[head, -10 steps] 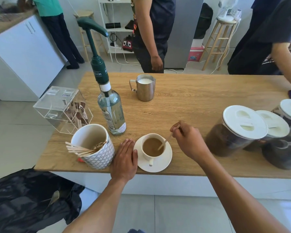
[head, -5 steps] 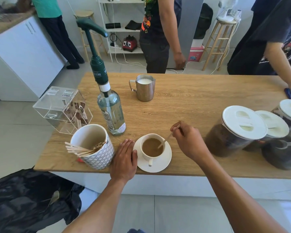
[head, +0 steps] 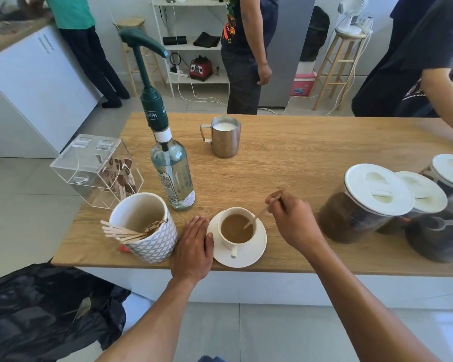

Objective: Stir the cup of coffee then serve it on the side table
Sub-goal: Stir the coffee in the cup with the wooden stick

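- Two hands, both where they were a second ago. The left hand (head: 194, 246) lies flat on the counter (head: 298, 158) at lower centre of the frame. Its fingers are straight and it holds nothing; the thumb side sits against the left rim of the saucer (head: 256, 248).
- Right hand (head: 293, 220): just right of the cup, with its grip closed in a fingertip pinch on the upper end of the wooden stirrer (head: 259, 214).
- Stirrer: slants down and left, its lower end dipped in the right side of the coffee. The tip has shifted only slightly across the pictures, which suggests a small, slow stir is under way.
- Cup of coffee (head: 228, 245): on the saucer near the front edge of the counter, lower centre, handle toward the wearer. It has not moved.
- Bystander (head: 246, 48): upper centre, has shifted stance; this has no bearing on the task.
- Task status: stirring is judged still in progress and serving has not begun. No side table can be identified in view.
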The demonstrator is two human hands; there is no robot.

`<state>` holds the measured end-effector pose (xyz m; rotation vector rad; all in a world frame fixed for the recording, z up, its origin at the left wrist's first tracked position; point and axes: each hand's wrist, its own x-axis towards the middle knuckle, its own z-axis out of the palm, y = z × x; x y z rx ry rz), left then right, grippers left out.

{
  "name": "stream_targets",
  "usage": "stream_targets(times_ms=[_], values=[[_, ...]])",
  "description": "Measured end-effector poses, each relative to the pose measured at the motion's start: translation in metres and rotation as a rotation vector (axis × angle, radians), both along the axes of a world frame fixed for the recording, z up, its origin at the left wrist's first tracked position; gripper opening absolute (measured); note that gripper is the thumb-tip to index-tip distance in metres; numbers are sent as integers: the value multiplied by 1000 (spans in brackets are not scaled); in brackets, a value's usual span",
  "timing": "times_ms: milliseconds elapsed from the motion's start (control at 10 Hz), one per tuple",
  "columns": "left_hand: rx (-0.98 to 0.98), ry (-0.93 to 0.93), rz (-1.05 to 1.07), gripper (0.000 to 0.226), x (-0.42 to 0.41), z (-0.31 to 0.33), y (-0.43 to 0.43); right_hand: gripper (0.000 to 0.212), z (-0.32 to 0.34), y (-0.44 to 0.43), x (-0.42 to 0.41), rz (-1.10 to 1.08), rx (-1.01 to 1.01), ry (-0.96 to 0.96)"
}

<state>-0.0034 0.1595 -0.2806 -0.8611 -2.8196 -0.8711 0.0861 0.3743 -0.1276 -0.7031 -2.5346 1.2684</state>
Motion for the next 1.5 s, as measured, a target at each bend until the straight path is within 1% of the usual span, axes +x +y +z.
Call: stream_targets(times_ms=[100, 300, 400, 500, 600, 700, 800, 900, 1000, 1100, 1200, 1300, 1400, 1500], values=[[4, 1, 4, 51, 0, 1, 0, 22, 0, -2, 0, 55, -14, -11], [9, 2, 3, 52, 0, 0, 0, 20, 2, 1, 1, 20, -21, -6], [3, 0, -1, 51, 0, 0, 0, 21, 0, -2, 2, 65, -19, -38], [7, 2, -3, 51, 0, 0, 1, 22, 1, 2, 3, -17, -10, -33], [6, 3, 5, 51, -1, -1, -1, 21, 1, -1, 1, 46, -23, -32], [6, -3, -2, 51, 0, -1, 0, 22, 0, 0, 3, 9, -14, -42], [1, -1, -3, 52, -1, -1, -1, 22, 1, 1, 2, -17, 13, -11], [-6, -1, -1, 53, -1, -2, -2, 22, 0, -2, 1, 19, 6, -47], [-6, -2, -5, 53, 0, 0, 0, 22, 2, 0, 0, -25, 19, -20], [-4, 1, -3, 52, 0, 0, -1, 21, 0, -4, -2, 41, -14, -26], [-8, 1, -5, 52, 0, 1, 1, 22, 0, -3, -1, -8, -14, -20], [-9, 0, -5, 53, 0, 1, 0, 22, 1, -2, -2, 19, 15, 10], [-13, -3, -4, 53, -1, 0, 0, 22, 1, -5, -1, 52, -2, -47], [-13, -2, -5, 53, 0, 1, 1, 19, 2, 0, -1, -13, 20, -15]])
